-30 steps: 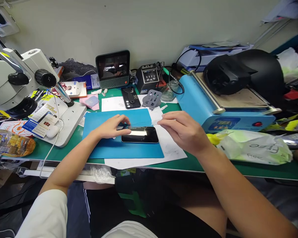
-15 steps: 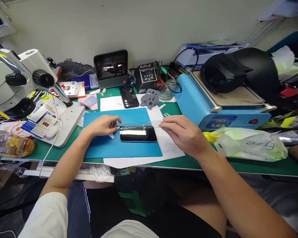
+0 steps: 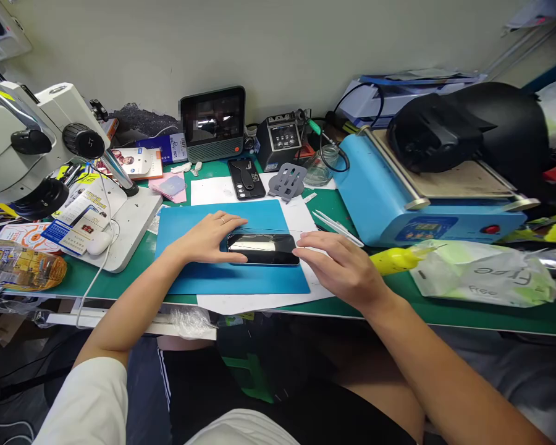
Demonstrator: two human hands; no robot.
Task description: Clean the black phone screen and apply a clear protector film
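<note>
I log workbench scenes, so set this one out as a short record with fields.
Phone: flat on the blue mat, screen up
Left hand: spread at the phone's left end
Right hand: by the phone's right end; grip unclear
Farther back: grey stand, glass jar
Right side: yellow bottle, blue machine
Left side: white microscope

white microscope, left | dark screen, rear | glass jar beside blue machine

Smartphone: slim, rounded corners, pale rim along the near side
Screen: glossy, dark, a bright white reflection towards the left
Phone's pose: flat, face up, long sides running left to right
Phone's place: on the blue mat, towards its right edge
</note>
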